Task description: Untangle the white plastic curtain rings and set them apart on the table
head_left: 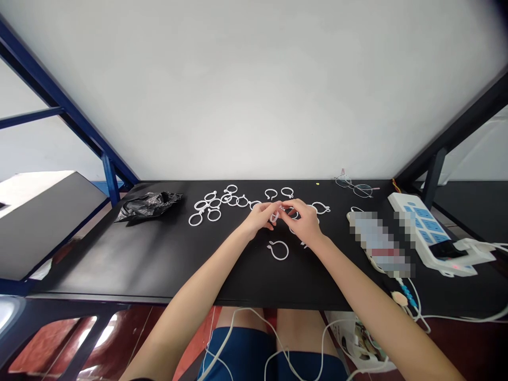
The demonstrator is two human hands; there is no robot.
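Several white plastic rings lie scattered on a black table [159, 264]. My left hand [262, 216] and my right hand [304, 219] meet over the middle of the table. Their fingertips pinch a white ring [275, 216] between them. Another white ring [279, 250] lies flat just in front of my hands. A cluster of rings [216, 203] lies to the left of my left hand, and more rings [320, 207] sit beyond my right hand.
A crumpled black plastic bag [148, 205] rests at the far left. Glasses [355, 186] lie at the back right. A white and blue power strip [431, 233] with cables sits on the right. Blue frame struts [107, 180] rise at the left.
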